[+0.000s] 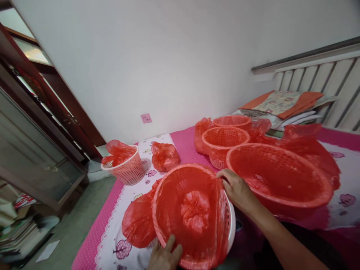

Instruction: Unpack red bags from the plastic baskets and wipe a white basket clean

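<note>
Right in front of me, a white plastic basket (232, 221) is lined with a thin red plastic bag (171, 210). The bag folds over most of the rim, leaving the white rim bare on the right. Its bottom bunches up inside, and a puffed part hangs outside on the left. My left hand (164, 257) is closed over the near-left rim, fingers on the bag-covered edge. At the far-right rim, my right hand (234, 187) is closed on the bag's edge; its fingertips are partly hidden.
A large red-lined basket (281, 202) stands at right, with smaller lined baskets (225, 149) behind. On the left are a white basket (131, 170) with a red bag loosely inside and a crumpled red bag (165, 156). Folded cloths (281, 103) lie near the radiator (337, 82).
</note>
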